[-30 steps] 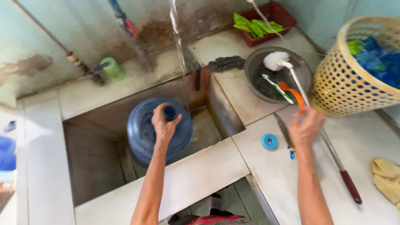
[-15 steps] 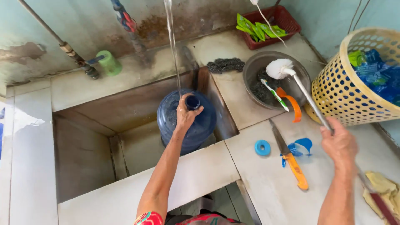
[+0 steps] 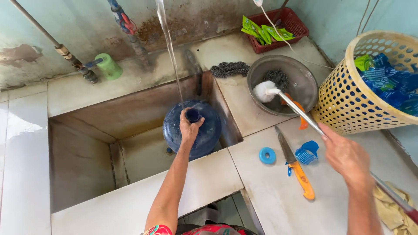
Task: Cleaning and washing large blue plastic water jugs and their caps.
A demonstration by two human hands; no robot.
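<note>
Head view: my left hand (image 3: 188,127) gripping neck of big blue water jug (image 3: 192,129), upright in sink basin (image 3: 82,165) under thin water stream (image 3: 170,52). My right hand (image 3: 346,156) closed round long bottle brush (image 3: 300,111) (white head over metal bowl (image 3: 305,82)). Orange-handled knife (image 3: 296,169) on counter, just beside blue ring (image 3: 267,155).

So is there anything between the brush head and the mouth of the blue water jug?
Partly. The left hand grips the jug at its neck, fingers beside the open mouth. The brush, held by the right hand, hangs over the metal bowl. Between them lie only bare counter and the sink wall.
</note>
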